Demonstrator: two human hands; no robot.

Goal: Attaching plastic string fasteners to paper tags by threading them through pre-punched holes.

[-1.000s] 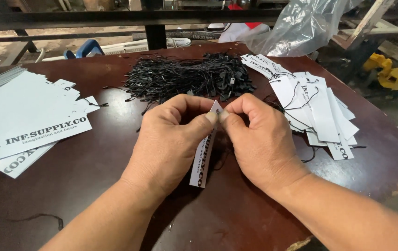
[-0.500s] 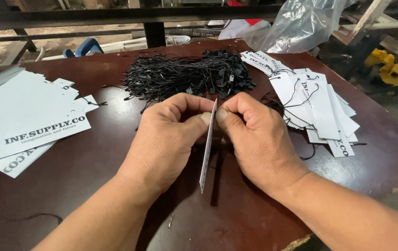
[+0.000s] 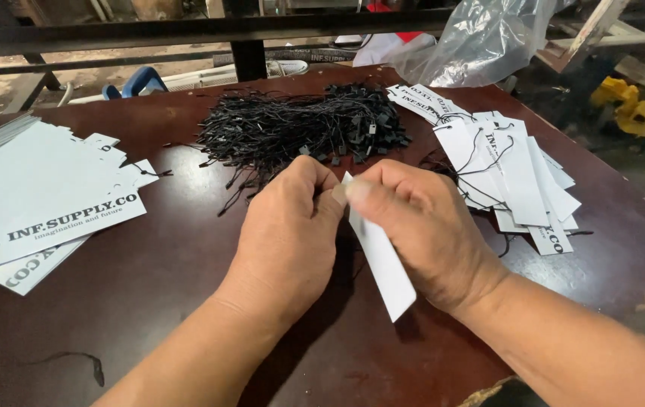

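— Where's the tag?

— Up off the surface (image 3: 187, 301); my left hand (image 3: 285, 234) and right hand (image 3: 420, 226) meet at the top end of the white paper tag (image 3: 383, 264), both grips closed in a pinch on it, the rest hanging down toward me.

— How does it handle?

— Light, thin card, I'd judge — bends easily, creases if squeezed; best held at that top edge; the black string loops (image 3: 300, 128) behind look limp and tangle-prone.
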